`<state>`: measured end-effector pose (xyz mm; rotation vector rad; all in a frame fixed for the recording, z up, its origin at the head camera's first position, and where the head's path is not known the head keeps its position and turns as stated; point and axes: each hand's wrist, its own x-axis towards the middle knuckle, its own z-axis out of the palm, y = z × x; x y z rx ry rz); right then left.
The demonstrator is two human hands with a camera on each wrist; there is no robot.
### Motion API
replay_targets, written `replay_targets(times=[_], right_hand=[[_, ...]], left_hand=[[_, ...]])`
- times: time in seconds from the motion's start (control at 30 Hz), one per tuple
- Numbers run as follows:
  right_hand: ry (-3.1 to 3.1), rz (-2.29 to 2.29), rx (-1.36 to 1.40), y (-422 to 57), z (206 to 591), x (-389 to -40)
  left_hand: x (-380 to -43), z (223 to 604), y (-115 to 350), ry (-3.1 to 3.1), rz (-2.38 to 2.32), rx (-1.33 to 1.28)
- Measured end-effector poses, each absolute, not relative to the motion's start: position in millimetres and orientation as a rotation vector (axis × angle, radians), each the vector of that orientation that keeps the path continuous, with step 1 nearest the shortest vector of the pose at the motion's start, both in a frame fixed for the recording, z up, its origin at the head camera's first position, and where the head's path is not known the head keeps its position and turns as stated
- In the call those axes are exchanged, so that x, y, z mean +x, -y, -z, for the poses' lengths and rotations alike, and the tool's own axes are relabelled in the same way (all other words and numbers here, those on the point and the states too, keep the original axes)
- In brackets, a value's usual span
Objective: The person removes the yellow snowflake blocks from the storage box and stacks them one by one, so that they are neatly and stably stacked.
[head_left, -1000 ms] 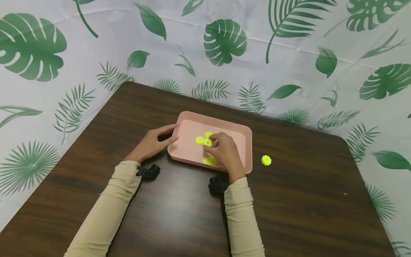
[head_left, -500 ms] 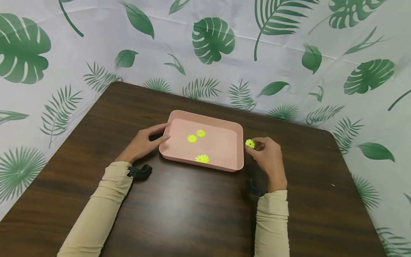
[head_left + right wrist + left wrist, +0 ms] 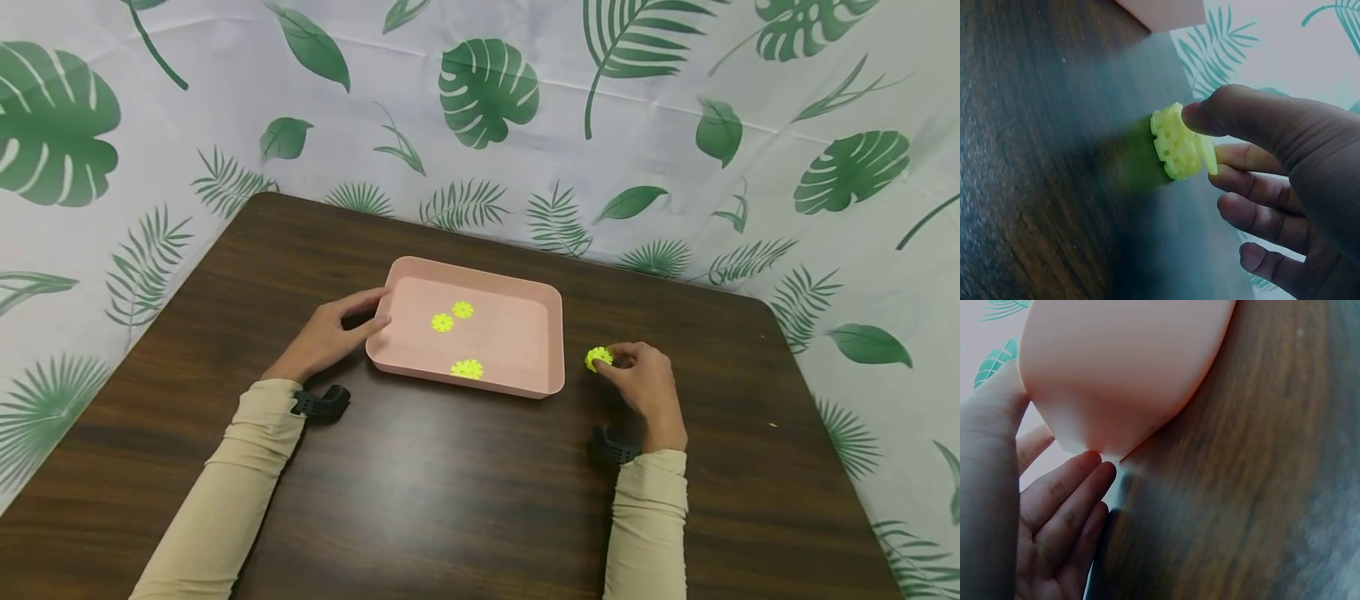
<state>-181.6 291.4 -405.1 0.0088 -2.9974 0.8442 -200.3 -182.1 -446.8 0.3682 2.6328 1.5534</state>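
Observation:
At the left end of a shallow pink tray [image 3: 555, 333], my left hand [image 3: 322, 337] holds the end wall, its thumb tip at the rim. In the left wrist view the fingertips [image 3: 1107, 470] touch the wall's outer underside. To the right of the tray, my right hand [image 3: 645, 379] pinches a yellow notched flower-shaped disc [image 3: 1208, 153] between thumb and fingers. That disc tilts against a small stack of like discs [image 3: 1172, 144] low over the table. Inside the tray lie two single yellow discs, one nearer [image 3: 442, 322] and one farther [image 3: 462, 310], and a clump of discs [image 3: 467, 368] by the front wall.
The dark wood table [image 3: 420, 492] carries the tray and the stack. Behind it hangs a white cloth with green leaves [image 3: 487, 92]. A black wrist strap mount sits on the left wrist [image 3: 322, 403] and another on the right wrist [image 3: 617, 446].
My right hand has moved from over the tray, carrying a disc out past its right end, then down to the stack on the table. The left hand stays at the tray; the head view has shifted slightly.

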Motion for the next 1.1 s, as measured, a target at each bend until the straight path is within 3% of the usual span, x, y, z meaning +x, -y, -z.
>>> replay_targets(times=[0.77, 1.1], right_hand=[[2.982, -0.844, 0.048, -280.0, 396.6, -185.0], [2.687, -0.922, 0.149, -221.5, 381.4, -196.4]], left_hand=[[-201.4, 446.0, 185.8, -2.638, -1.534, 0.350], [-202.1, 446.4, 184.9, -2.632, -1.529, 0.374]])
